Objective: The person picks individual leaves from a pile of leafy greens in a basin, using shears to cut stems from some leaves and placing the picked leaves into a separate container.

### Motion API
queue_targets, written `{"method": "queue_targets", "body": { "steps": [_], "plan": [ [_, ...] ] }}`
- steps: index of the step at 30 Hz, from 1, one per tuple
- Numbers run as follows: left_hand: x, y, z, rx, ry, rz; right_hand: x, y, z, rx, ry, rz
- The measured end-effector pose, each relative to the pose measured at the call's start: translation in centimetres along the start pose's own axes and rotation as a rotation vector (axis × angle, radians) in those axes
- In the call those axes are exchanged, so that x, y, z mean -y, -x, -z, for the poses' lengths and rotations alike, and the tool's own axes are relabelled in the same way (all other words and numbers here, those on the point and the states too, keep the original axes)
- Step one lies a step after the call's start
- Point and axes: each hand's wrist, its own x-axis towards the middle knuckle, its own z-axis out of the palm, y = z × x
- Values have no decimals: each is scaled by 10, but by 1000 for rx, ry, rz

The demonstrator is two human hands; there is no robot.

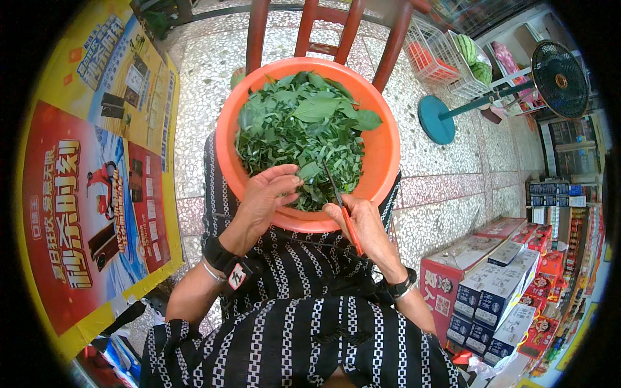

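Observation:
An orange plastic basin (390, 158) rests on my lap, heaped with green leaves (317, 107). Whole leaves lie on the far side; nearer to me they are cut into strips. Over the near left part of the basin, my left hand (262, 197) has its fingers bent around a few leaves (309, 171) at the fingertips. My right hand (365, 223), at the near right rim, grips a pair of scissors (350, 226) with orange handles. Their dark blades point away from me into the leaves, just right of my left fingertips.
Beyond the basin stands a red-brown wooden chair (310, 32). A green-based fan (438, 120) and white crates (432, 61) are at the far right. Stacked boxes (498, 284) sit at the near right. A red and yellow poster board (97, 213) lines the left.

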Motion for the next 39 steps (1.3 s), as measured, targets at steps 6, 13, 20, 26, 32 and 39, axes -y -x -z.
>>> {"method": "queue_targets", "body": {
  "steps": [6, 13, 20, 26, 32, 39],
  "plan": [
    [-12, 3, -3, -112, 34, -20, -9, -7, -19, -129, 71, 388],
    [0, 10, -12, -34, -30, 9, -2, -6, -17, -78, 47, 227],
    [-2, 8, -13, -90, -33, 15, -4, -6, -15, -171, -70, 186],
    [-11, 10, -16, -128, -69, -72, -11, -7, -20, -151, 126, 359],
    [-2, 13, -22, -47, -172, -108, -2, -5, -12, -33, 73, 146],
    [-6, 10, -20, -118, -132, -112, -4, -2, -10, -181, 23, 248]
  ]
}}
